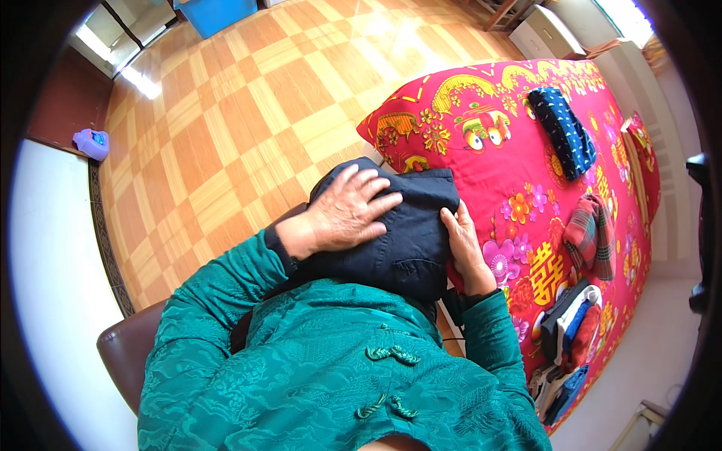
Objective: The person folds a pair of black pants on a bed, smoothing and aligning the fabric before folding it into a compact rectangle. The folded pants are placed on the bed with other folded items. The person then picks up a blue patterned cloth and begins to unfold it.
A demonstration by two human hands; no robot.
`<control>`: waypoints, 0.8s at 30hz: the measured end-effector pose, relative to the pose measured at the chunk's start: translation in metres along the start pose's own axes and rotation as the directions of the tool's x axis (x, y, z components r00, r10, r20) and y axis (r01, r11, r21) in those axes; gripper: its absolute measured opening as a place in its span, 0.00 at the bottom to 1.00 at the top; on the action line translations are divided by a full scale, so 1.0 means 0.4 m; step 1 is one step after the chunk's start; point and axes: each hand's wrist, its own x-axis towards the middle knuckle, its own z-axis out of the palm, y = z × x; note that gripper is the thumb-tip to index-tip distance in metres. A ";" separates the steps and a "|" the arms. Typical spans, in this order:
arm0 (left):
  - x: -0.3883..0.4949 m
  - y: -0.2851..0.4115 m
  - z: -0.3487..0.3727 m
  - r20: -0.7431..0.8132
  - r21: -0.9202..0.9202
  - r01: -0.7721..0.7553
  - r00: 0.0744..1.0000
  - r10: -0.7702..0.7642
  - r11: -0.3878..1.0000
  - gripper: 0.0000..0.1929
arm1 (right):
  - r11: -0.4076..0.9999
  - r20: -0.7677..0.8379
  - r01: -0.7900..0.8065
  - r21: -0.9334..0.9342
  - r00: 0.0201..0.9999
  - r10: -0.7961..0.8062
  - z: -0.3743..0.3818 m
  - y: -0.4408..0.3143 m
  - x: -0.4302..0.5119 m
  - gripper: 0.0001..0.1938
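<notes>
A folded dark garment, near black with stitched seams, lies across my lap. My left hand rests palm down on its upper left part, fingers spread and slightly blurred. At the garment's right edge is my right hand, its thumb on top and the other fingers partly hidden behind the cloth. The far right corner of the cloth stands up in a thick folded band, close to the edge of the red patterned bedspread.
On the bed lie a rolled navy patterned cloth, a plaid folded cloth and a row of folded clothes. A brown chair is under me. A purple jug and blue bin stand on the floor.
</notes>
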 end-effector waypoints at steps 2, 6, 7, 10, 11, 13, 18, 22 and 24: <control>-0.003 0.015 0.017 0.215 -0.005 0.042 0.976 -0.040 0.999 0.33 | 0.992 -0.011 0.002 -0.126 1.000 -0.004 -0.004 -0.016 -0.007 0.27; -0.009 0.006 0.032 0.185 0.014 0.024 0.982 -0.026 1.000 0.34 | 0.706 -0.014 0.269 -0.655 0.930 -0.368 0.009 -0.142 -0.056 0.27; -0.010 0.005 0.034 0.179 0.018 0.028 0.983 -0.031 0.999 0.34 | 0.589 0.068 0.418 -0.692 0.850 -0.523 0.013 -0.202 -0.090 0.26; -0.010 0.009 0.036 0.182 0.022 0.033 0.983 -0.036 0.999 0.34 | 0.711 0.403 0.679 -0.185 0.712 -0.575 0.063 -0.380 -0.213 0.17; -0.007 0.011 0.036 0.172 0.023 0.028 0.985 -0.032 0.999 0.34 | 0.687 0.565 0.726 -0.032 0.580 -0.587 0.085 -0.432 -0.243 0.17; -0.004 0.012 0.036 0.209 0.062 0.038 0.977 -0.050 0.997 0.35 | 0.653 0.720 0.725 0.217 0.332 -0.609 0.134 -0.507 -0.291 0.16; -0.009 0.015 0.033 0.209 0.052 0.060 0.976 -0.070 0.997 0.35 | 0.510 0.736 0.823 0.251 0.180 -0.653 0.227 -0.558 -0.328 0.15; -0.011 0.016 0.036 0.208 0.063 0.069 0.975 -0.081 0.996 0.34 | 0.474 0.710 0.845 0.250 0.173 -0.683 0.250 -0.557 -0.331 0.14; -0.011 0.017 0.038 0.208 0.056 0.071 0.975 -0.082 0.996 0.34 | 0.457 0.695 0.857 0.238 0.178 -0.696 0.253 -0.556 -0.326 0.14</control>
